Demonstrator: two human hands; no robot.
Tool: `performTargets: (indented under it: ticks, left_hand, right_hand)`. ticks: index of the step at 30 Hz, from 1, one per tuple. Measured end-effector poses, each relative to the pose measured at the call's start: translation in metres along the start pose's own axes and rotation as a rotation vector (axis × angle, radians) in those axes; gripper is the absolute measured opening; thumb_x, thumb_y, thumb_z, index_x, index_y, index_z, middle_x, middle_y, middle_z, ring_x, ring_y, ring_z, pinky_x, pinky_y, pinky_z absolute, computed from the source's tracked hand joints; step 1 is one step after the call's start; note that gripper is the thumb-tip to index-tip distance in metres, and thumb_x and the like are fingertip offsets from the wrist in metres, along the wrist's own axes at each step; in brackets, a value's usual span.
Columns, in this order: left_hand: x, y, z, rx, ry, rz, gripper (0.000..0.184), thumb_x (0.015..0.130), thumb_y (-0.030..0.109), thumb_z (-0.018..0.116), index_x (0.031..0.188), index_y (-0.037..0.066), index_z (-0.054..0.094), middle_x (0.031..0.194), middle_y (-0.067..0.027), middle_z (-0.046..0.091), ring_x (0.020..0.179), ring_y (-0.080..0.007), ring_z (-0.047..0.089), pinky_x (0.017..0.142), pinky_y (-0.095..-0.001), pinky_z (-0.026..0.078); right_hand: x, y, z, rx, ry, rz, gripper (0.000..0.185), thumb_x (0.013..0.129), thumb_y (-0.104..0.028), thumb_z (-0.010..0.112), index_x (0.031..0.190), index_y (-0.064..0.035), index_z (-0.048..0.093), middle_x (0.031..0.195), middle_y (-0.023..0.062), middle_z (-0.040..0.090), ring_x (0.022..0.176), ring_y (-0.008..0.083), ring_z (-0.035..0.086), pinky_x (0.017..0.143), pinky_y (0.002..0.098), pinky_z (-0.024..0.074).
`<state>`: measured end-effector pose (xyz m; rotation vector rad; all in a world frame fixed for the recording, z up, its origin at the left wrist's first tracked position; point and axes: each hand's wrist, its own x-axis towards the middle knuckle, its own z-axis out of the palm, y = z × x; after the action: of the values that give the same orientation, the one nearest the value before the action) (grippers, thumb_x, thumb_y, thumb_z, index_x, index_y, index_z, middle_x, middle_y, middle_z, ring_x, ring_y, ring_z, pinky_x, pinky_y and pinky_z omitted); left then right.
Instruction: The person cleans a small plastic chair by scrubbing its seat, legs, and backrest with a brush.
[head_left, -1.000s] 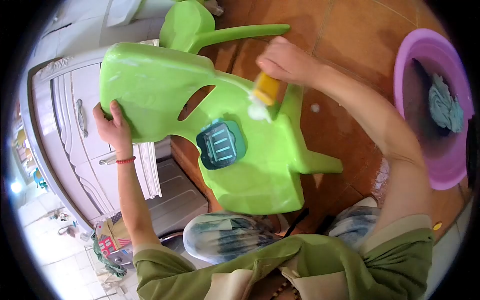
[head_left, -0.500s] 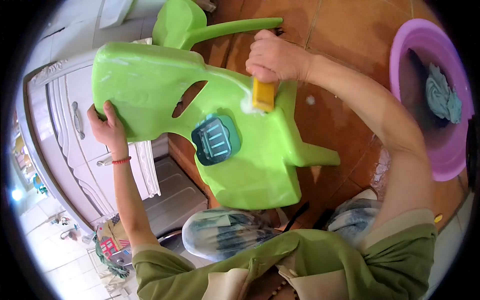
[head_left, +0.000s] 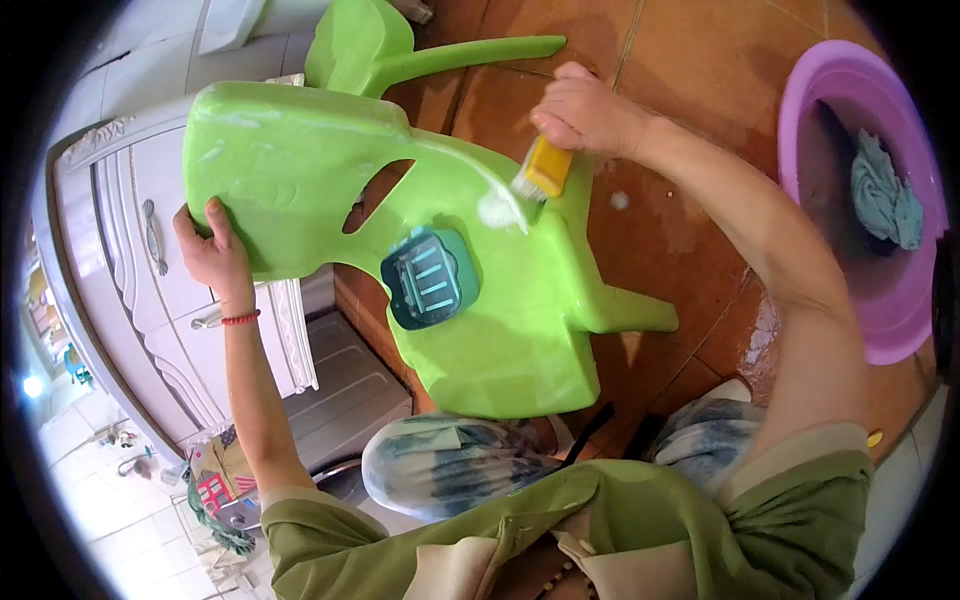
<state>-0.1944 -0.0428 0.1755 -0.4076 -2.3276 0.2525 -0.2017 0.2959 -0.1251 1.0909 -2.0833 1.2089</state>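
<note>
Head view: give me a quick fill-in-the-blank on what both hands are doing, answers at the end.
1. The right hand holds a brush whose body is ____.
2. The left hand grips the green chair by its ____ rather than its seat.
3. The red bracelet is on the ____ wrist.

Missing words: yellow; backrest; left.

White cabinet (head_left: 145, 310), orange floor tiles (head_left: 710, 70)

The chair (head_left: 520, 300) is lime green, the brush (head_left: 548, 168) yellow, the trousers (head_left: 435, 465) blotched blue-white.
</note>
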Motion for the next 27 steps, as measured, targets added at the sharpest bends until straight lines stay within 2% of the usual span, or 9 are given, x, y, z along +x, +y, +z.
performTargets:
  ticks: [4,7,11,12,15,19,20,23,27]
  left_hand:
    - [0.000,0.001,0.001,-0.034,0.001,-0.051,0.042,0.090,0.046,0.057,0.101,0.005,0.058,0.074,-0.0073,0.058,0.065,-0.0201,0.053,0.060,-0.0323,0.044]
    - [0.000,-0.002,0.000,-0.014,-0.022,-0.048,0.042,0.090,0.046,0.057,0.101,0.005,0.057,0.073,-0.0067,0.057,0.063,-0.0191,0.052,0.059,-0.0317,0.044]
    - [0.000,0.002,-0.001,-0.002,-0.020,-0.044,0.042,0.091,0.045,0.056,0.101,0.005,0.057,0.071,-0.0060,0.056,0.062,-0.0178,0.050,0.058,-0.0308,0.043]
    - [0.000,0.001,-0.001,-0.001,-0.018,-0.037,0.042,0.091,0.045,0.056,0.101,0.005,0.057,0.071,-0.0060,0.056,0.061,-0.0176,0.050,0.058,-0.0307,0.043]
    - [0.001,0.005,0.000,-0.013,-0.006,-0.032,0.041,0.092,0.045,0.056,0.101,0.005,0.057,0.071,-0.0059,0.055,0.062,-0.0174,0.049,0.058,-0.0306,0.042]
    - [0.001,0.004,-0.002,-0.035,-0.026,-0.035,0.040,0.092,0.044,0.056,0.101,0.005,0.057,0.071,-0.0060,0.055,0.062,-0.0177,0.050,0.058,-0.0310,0.043]
    - [0.001,0.003,-0.002,-0.020,-0.025,-0.033,0.040,0.092,0.043,0.056,0.101,0.005,0.057,0.071,-0.0061,0.056,0.062,-0.0178,0.050,0.058,-0.0310,0.043]
    - [0.002,-0.001,0.000,0.010,-0.025,-0.035,0.039,0.092,0.043,0.056,0.101,0.005,0.057,0.072,-0.0064,0.057,0.063,-0.0181,0.051,0.058,-0.0313,0.043]
    - [-0.001,0.001,-0.001,-0.008,-0.023,-0.034,0.039,0.092,0.043,0.056,0.101,0.005,0.058,0.072,-0.0065,0.057,0.062,-0.0184,0.052,0.058,-0.0317,0.043]
  right_hand:
    - [0.011,-0.005,-0.002,0.067,-0.033,0.022,0.031,0.093,-0.026,0.039,0.078,-0.0066,0.057,0.070,0.0067,0.052,0.071,0.0248,0.049,0.082,0.0369,0.0356]
    - [0.031,-0.030,-0.013,0.114,-0.025,-0.109,0.032,0.093,-0.026,0.038,0.076,-0.0062,0.056,0.070,0.0073,0.052,0.071,0.0250,0.049,0.083,0.0368,0.0350]
    - [-0.010,0.005,0.009,0.065,-0.016,0.107,0.033,0.093,-0.026,0.038,0.073,-0.0069,0.056,0.069,0.0077,0.052,0.071,0.0255,0.049,0.085,0.0366,0.0350]
    - [-0.010,0.003,-0.003,0.098,-0.215,0.214,0.033,0.093,-0.027,0.037,0.075,-0.0069,0.056,0.070,0.0084,0.051,0.073,0.0255,0.049,0.085,0.0363,0.0352]
    - [0.013,-0.011,0.003,0.144,0.024,0.004,0.032,0.094,-0.028,0.037,0.077,-0.0066,0.055,0.073,0.0089,0.052,0.074,0.0253,0.049,0.085,0.0367,0.0352]
    - [0.021,-0.016,-0.012,0.059,-0.107,-0.044,0.031,0.093,-0.028,0.037,0.080,-0.0067,0.056,0.073,0.0087,0.052,0.075,0.0255,0.050,0.086,0.0376,0.0358]
    - [0.006,-0.002,0.005,0.037,0.006,-0.027,0.033,0.094,-0.029,0.036,0.080,-0.0065,0.056,0.071,0.0088,0.052,0.074,0.0258,0.050,0.085,0.0379,0.0361]
    - [-0.017,0.009,0.006,0.084,-0.137,0.181,0.033,0.093,-0.028,0.037,0.078,-0.0063,0.056,0.069,0.0087,0.052,0.072,0.0262,0.050,0.085,0.0379,0.0362]
    - [0.031,-0.030,-0.012,0.129,-0.034,-0.074,0.031,0.092,-0.026,0.041,0.075,-0.0058,0.057,0.069,0.0086,0.052,0.072,0.0264,0.050,0.084,0.0378,0.0363]
